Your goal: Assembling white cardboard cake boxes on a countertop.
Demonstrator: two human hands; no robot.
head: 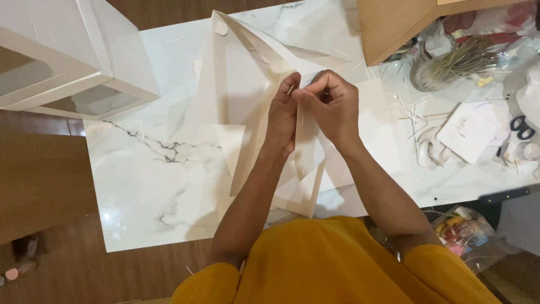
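While I look down past the yellow sleeves (337,264), I see both hands meet over the middle of the marble-patterned desk (152,186). My left hand (283,115) has its fingers closed on the edge of a folded white card sheet (242,90), and my right hand (333,104) curls beside it, touching it, thumb and forefinger pinching a thin pale strip (302,115) against that sheet. More flat white card pieces (304,186) lie under my wrists. Further out on the right sit a glass jar of thin sticks (444,70), scissors (523,128) and a brown box (394,25); far left stands a white windowed box (67,56).
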